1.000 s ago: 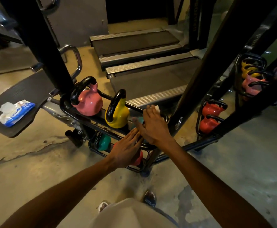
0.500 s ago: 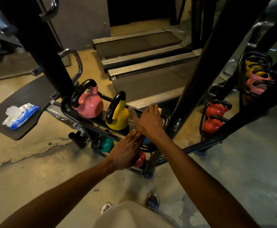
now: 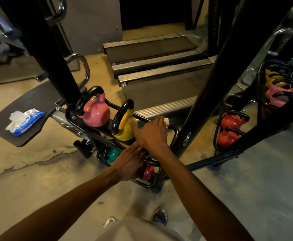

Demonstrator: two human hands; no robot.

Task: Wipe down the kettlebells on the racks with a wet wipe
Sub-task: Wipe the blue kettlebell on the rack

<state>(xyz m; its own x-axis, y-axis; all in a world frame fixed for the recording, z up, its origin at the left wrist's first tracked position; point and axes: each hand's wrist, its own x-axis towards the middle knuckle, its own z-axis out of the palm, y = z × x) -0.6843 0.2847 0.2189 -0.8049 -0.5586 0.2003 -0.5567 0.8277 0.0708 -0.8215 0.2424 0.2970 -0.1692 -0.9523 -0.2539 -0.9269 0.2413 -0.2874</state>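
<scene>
My right hand (image 3: 152, 134) lies flat, fingers straight, pressing a white wet wipe (image 3: 166, 121) down at the right end of the top shelf; just a corner of it peeks out past my fingertips at one o'clock. My thumb points to eleven o'clock, almost at the yellow kettlebell (image 3: 124, 126); whether it touches, I cannot tell. What lies under my palm is hidden.

My left hand (image 3: 130, 164) is lower, at seven o'clock from the right, fingers loose and straight, holding nothing, reaching across the front rail of the rack (image 3: 175, 134). Right beneath it a red kettlebell (image 3: 148, 173) sits on the bottom shelf, and a teal kettlebell (image 3: 113, 154) sits at nine o'clock from it.

On the top shelf, the yellow bell stands next to my right hand, and the pink kettlebell (image 3: 96, 113) stands at ten o'clock beyond it.

These bells look coated and smooth, with glossy black handles, heavy for their size, I reckon. The wipe is limp and light, so it should wrap around a curve easily. I would steady a bell by its handle and rub the body with my flat palm.

The wipes packet (image 3: 24, 121) lies open on the grey platform (image 3: 8, 134) away at nine o'clock.
</scene>
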